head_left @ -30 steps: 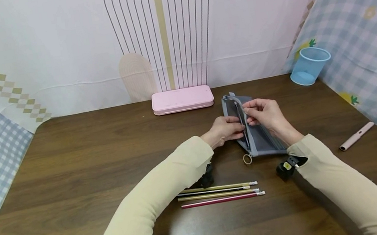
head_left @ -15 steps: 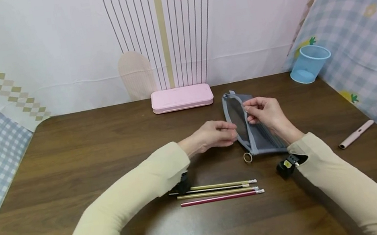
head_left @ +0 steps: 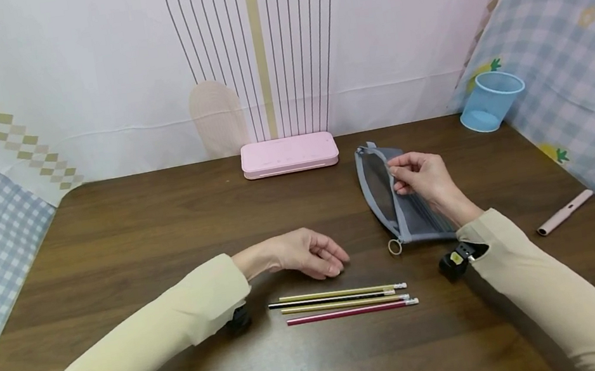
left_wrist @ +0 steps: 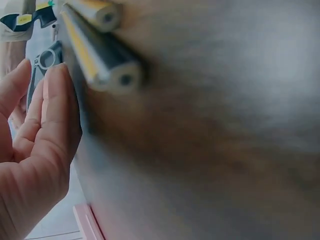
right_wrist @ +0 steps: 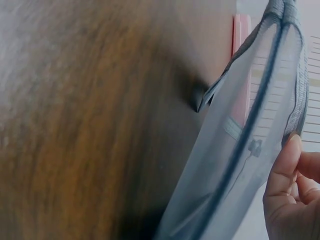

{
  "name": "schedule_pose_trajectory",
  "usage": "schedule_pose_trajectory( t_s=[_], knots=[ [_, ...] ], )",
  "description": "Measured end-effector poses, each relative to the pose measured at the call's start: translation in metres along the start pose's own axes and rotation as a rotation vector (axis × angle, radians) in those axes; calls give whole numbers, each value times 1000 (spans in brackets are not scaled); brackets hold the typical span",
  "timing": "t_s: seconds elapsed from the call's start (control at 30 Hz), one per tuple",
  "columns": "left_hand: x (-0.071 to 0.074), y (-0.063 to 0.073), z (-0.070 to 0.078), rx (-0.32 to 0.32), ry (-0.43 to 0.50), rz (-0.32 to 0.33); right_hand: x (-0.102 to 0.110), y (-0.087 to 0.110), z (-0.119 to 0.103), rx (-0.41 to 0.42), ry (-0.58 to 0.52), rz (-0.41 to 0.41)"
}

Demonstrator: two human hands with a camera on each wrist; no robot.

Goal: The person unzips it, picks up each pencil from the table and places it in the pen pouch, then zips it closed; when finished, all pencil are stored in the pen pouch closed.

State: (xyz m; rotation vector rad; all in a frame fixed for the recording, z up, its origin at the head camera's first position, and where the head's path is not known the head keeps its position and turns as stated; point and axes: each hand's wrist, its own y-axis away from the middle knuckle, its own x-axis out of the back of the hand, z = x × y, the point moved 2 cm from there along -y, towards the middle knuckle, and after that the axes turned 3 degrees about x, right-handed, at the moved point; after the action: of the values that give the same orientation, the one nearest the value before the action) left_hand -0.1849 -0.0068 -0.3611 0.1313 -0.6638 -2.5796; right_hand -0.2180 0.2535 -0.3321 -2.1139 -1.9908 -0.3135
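Observation:
My right hand (head_left: 428, 180) pinches the edge of a grey mesh zipper pouch (head_left: 422, 218) between thumb and fingers, and the pouch's mouth gapes. A ring (head_left: 395, 247) hangs at its near end. In the right wrist view the translucent mesh (right_wrist: 210, 170) and the pinched zipper edge show close up. My left hand (head_left: 307, 253) holds nothing, its fingers loosely bent over the table just behind several pencils (head_left: 344, 303). These gold, black and red pencils lie side by side, white erasers to the right. In the left wrist view, blunt pencil ends (left_wrist: 120, 77) appear beside the fingers.
A pink case (head_left: 289, 156) lies at the table's back edge. At the far right stands a light blue mesh cup (head_left: 493, 102), with a pale pink pen-like stick (head_left: 565, 213) nearer on that side. Patterned cloth borders the wooden table (head_left: 166, 231).
My left hand has withdrawn from the pouch's mouth and moved left and nearer, toward the pencils. The right hand stays on the pouch edge, and the mouth has widened.

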Motion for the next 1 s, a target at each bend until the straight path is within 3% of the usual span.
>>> schedule_pose_trajectory(
  t_s=[0.13,0.47,0.77,1.0],
  knots=[
    [-2,3,-5,-21,-33,-16,0,0,-1,-2,4,3],
    [-4,7,-6,-104,-221,-41,1,1,-1,5,-11,4],
    [-5,9,-3,-143,-379,-17,2,1,-1,11,-20,4],
    [-7,11,-2,-155,-429,2,2,1,-1,10,-16,8]
  ],
)
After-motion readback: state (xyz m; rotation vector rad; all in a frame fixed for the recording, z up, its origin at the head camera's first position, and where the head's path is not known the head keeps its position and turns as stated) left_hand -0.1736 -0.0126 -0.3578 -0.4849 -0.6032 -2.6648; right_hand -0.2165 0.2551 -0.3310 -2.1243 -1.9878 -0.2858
